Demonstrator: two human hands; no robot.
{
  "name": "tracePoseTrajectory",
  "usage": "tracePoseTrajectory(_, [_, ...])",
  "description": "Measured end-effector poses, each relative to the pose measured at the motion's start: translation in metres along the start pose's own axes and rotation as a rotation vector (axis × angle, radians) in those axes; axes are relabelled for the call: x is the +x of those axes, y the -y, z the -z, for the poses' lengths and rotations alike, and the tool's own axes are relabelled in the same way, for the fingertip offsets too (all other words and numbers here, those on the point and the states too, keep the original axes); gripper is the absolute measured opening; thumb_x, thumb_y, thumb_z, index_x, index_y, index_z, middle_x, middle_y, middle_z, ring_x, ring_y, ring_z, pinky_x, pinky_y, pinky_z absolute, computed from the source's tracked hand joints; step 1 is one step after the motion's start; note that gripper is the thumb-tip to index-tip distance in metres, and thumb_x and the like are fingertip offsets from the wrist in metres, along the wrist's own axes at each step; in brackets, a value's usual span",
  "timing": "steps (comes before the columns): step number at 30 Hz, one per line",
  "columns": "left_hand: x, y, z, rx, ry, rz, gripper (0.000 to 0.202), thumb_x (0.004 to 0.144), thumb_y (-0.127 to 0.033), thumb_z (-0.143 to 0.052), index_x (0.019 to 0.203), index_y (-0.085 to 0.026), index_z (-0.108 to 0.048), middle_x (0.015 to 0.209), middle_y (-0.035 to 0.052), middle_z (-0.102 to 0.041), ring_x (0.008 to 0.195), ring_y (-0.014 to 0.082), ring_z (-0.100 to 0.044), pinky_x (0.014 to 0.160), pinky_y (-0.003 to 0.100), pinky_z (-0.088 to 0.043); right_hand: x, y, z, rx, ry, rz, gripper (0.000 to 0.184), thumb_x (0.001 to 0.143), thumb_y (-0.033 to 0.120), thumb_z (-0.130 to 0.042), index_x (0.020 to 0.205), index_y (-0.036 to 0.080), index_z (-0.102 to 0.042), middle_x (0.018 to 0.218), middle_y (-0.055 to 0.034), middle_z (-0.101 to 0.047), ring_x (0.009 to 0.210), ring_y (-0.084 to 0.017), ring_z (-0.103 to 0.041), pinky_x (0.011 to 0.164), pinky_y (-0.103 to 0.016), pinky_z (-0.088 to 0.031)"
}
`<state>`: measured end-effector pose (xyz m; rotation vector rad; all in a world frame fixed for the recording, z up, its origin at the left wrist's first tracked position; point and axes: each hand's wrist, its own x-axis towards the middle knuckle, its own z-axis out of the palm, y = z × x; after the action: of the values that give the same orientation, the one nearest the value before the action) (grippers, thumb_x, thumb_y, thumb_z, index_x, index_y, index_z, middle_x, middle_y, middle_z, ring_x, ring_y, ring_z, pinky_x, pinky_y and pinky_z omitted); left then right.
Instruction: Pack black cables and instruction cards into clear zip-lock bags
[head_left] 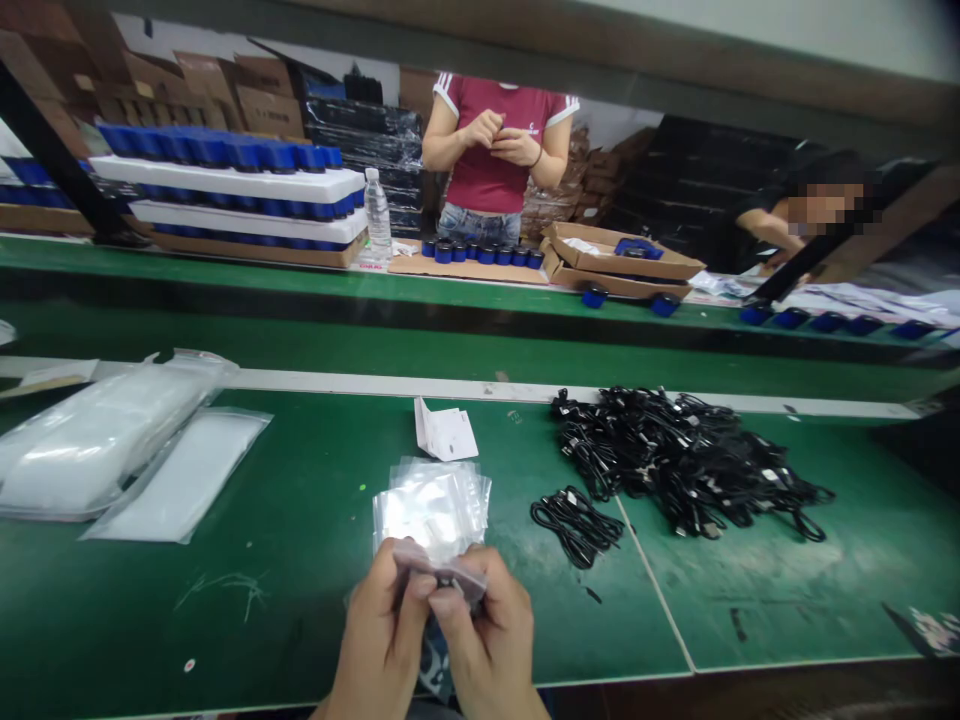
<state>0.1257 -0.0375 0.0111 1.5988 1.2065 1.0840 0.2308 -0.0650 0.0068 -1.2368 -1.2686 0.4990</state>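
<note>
Both my hands are near the front edge of the green table, pinching the top of a small clear plastic zip bag [431,562] between them. My left hand [382,630] grips its left side and my right hand [491,635] its right side, thumbs close together. What the bag holds, if anything, is hidden by my fingers. Just beyond lies a stack of clear zip bags [442,500]. Behind that stack sits a folded white paper [448,432]. To the right are a few bundled black cables [576,525] and a large heap of black cables [675,455].
Large packs of plastic bags [112,430] lie at the left. A raised shelf [300,285] runs across the back, with blue round items [480,253], a water bottle [378,215] and a cardboard tray [622,250]. Two people are beyond it; one wears a red shirt [499,150].
</note>
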Motion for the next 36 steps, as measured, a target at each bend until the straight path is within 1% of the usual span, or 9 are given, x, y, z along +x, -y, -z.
tracePoseTrajectory(4, [-0.008,-0.005,-0.009,-0.046,-0.193,0.011,0.033,0.083,-0.053,-0.047,0.068,-0.024,-0.054,0.056,-0.0054,-0.059,0.049,0.0117,-0.053,0.053,0.020,-0.042,-0.010,-0.005,-0.005,-0.080,-0.025,0.057,0.015,0.084,0.025,-0.055,0.070,0.021,-0.051,0.056,0.0049,-0.049,0.047,-0.009,-0.045,0.045,-0.020,-0.034])
tracePoseTrajectory(6, [-0.008,-0.008,-0.011,-0.064,-0.224,0.003,0.035,0.083,-0.054,-0.048,0.067,-0.024,-0.054,0.056,-0.0059,-0.058,0.049,0.0111,-0.051,0.054,0.020,-0.041,-0.012,-0.005,-0.006,-0.076,-0.031,0.052,0.013,0.085,0.025,-0.054,0.073,0.021,-0.053,0.058,0.0040,-0.050,0.049,-0.011,-0.046,0.046,-0.021,-0.035])
tracePoseTrajectory(9, [-0.003,-0.010,-0.005,-0.062,-0.149,0.011,0.032,0.084,-0.050,-0.048,0.066,-0.023,-0.054,0.058,-0.0054,-0.058,0.051,0.0114,-0.052,0.053,0.019,-0.041,-0.007,-0.002,-0.004,0.009,-0.015,0.005,0.012,0.086,0.025,-0.051,0.075,0.021,-0.055,0.061,0.0032,-0.048,0.053,-0.012,-0.047,0.050,-0.022,-0.036])
tracePoseTrajectory(14, [0.012,-0.011,0.014,-0.050,0.202,0.096,0.022,0.086,-0.040,-0.050,0.077,-0.022,-0.059,0.070,-0.0023,-0.060,0.065,0.0133,-0.058,0.061,0.019,-0.045,0.010,0.010,0.009,0.060,0.044,-0.143,0.012,0.086,0.021,-0.052,0.076,0.020,-0.057,0.071,0.0015,-0.049,0.063,-0.012,-0.050,0.056,-0.022,-0.039])
tracePoseTrajectory(17, [0.017,-0.014,0.021,-0.063,0.287,0.153,0.022,0.085,-0.039,-0.051,0.077,-0.021,-0.061,0.073,-0.0017,-0.059,0.068,0.0131,-0.058,0.063,0.019,-0.044,0.013,0.012,0.015,0.007,0.134,-0.195,0.014,0.087,0.020,-0.051,0.074,0.019,-0.056,0.072,0.0012,-0.050,0.066,-0.012,-0.050,0.061,-0.022,-0.040])
tracePoseTrajectory(21, [0.018,-0.015,0.024,-0.015,0.329,0.168,0.023,0.085,-0.038,-0.052,0.076,-0.020,-0.063,0.075,-0.0005,-0.061,0.072,0.0139,-0.060,0.065,0.020,-0.045,0.010,0.009,0.015,-0.037,0.189,-0.229,0.016,0.088,0.019,-0.047,0.073,0.019,-0.052,0.072,0.0009,-0.050,0.068,-0.013,-0.050,0.062,-0.022,-0.039])
tracePoseTrajectory(29, [0.016,-0.014,0.028,0.147,0.289,0.102,0.024,0.085,-0.038,-0.052,0.074,-0.021,-0.065,0.075,-0.0004,-0.063,0.074,0.0144,-0.061,0.067,0.020,-0.045,0.008,0.010,0.015,-0.032,0.233,-0.258,0.016,0.089,0.022,-0.045,0.074,0.019,-0.052,0.074,0.0005,-0.050,0.069,-0.013,-0.050,0.063,-0.023,-0.038])
tracePoseTrajectory(32, [0.016,-0.014,0.030,0.150,0.251,0.082,0.022,0.084,-0.038,-0.053,0.074,-0.022,-0.065,0.077,-0.0005,-0.064,0.081,0.0159,-0.062,0.071,0.020,-0.045,0.011,0.011,0.018,0.027,0.269,-0.309,0.016,0.089,0.024,-0.045,0.076,0.018,-0.053,0.076,-0.0005,-0.051,0.071,-0.014,-0.050,0.065,-0.024,-0.040])
tracePoseTrajectory(36, [0.017,-0.012,0.032,0.148,0.269,0.116,0.022,0.083,-0.039,-0.054,0.073,-0.023,-0.067,0.078,0.0002,-0.066,0.089,0.0181,-0.062,0.075,0.021,-0.045,0.013,0.009,0.021,0.094,0.265,-0.401,0.017,0.086,0.026,-0.048,0.072,0.018,-0.052,0.073,-0.0004,-0.049,0.068,-0.015,-0.049,0.065,-0.025,-0.040])
